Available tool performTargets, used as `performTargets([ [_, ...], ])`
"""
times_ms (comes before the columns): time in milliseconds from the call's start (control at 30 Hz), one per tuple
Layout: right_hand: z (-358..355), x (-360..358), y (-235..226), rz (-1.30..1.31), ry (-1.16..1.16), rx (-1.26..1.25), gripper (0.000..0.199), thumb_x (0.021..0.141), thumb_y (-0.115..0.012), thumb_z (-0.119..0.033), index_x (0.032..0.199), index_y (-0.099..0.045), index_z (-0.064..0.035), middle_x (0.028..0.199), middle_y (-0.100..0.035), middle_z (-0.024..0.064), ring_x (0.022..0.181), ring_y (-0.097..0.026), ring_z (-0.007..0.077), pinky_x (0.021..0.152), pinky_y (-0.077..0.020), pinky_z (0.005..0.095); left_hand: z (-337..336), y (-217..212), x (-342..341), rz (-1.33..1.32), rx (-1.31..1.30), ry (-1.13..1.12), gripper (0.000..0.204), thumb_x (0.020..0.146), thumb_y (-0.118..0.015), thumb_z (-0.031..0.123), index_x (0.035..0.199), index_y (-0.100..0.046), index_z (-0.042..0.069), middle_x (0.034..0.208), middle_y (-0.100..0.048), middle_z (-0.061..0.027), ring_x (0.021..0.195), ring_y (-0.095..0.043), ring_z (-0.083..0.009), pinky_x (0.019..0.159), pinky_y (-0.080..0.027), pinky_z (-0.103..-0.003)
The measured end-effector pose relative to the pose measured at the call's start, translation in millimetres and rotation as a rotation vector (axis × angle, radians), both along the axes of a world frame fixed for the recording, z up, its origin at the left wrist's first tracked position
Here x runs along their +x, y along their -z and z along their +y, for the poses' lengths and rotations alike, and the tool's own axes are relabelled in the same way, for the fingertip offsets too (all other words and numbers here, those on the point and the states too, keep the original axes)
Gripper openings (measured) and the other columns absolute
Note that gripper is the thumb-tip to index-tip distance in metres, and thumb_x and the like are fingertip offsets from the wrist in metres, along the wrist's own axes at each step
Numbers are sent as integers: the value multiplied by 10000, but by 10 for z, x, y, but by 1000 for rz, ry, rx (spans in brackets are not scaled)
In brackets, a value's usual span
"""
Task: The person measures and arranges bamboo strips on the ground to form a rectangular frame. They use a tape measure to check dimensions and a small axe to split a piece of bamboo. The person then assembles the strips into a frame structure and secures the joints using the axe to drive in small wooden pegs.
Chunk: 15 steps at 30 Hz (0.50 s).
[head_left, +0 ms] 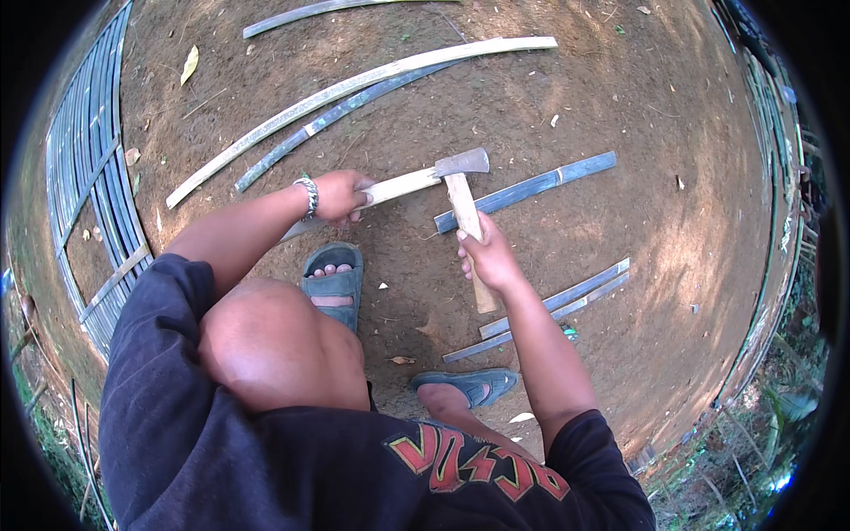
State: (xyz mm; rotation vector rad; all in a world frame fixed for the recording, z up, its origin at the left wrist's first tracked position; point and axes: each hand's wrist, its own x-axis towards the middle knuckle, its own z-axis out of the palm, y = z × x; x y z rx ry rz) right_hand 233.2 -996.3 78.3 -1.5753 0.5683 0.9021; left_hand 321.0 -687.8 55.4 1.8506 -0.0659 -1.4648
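My right hand (485, 252) grips the wooden handle of a hatchet (464, 202) partway down. The hatchet's grey metal head meets the far end of a pale bamboo strip (405, 187). Closed around that strip is my left hand (342, 196), with a chain bracelet at its wrist. From there the strip runs back toward the lower left, partly hidden by the hand. A dark bamboo piece (575, 170) lies on the ground just behind the hatchet handle.
Long bamboo strips (372, 78) lie across the dirt ahead, and two shorter slats (567, 299) rest to the right. A slatted bamboo panel (93, 168) stretches along the left side. My sandalled feet (335, 281) stand close below the hands.
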Motion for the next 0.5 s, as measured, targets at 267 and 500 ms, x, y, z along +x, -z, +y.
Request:
performTargets([
  [267,32,-30,-16,39,-21,81,289,995,-562,-141,1262,-462,-92,743,-539,22,533,-524,113,459,-458,271,32,-14,1,14,1,-7,266,1022,-501,232,1179,-609,46,738,-652,-40,564,-628,-130,495,-520,-308],
  [500,69,-12,-24,47,-52,70,308,997,-563,-149,1280,-455,-91,747,-539,23,532,-520,109,468,-467,274,72,51,-35,5,-29,31,287,1023,-500,203,1239,-603,45,728,-647,-36,549,-623,-125,494,-522,-307],
])
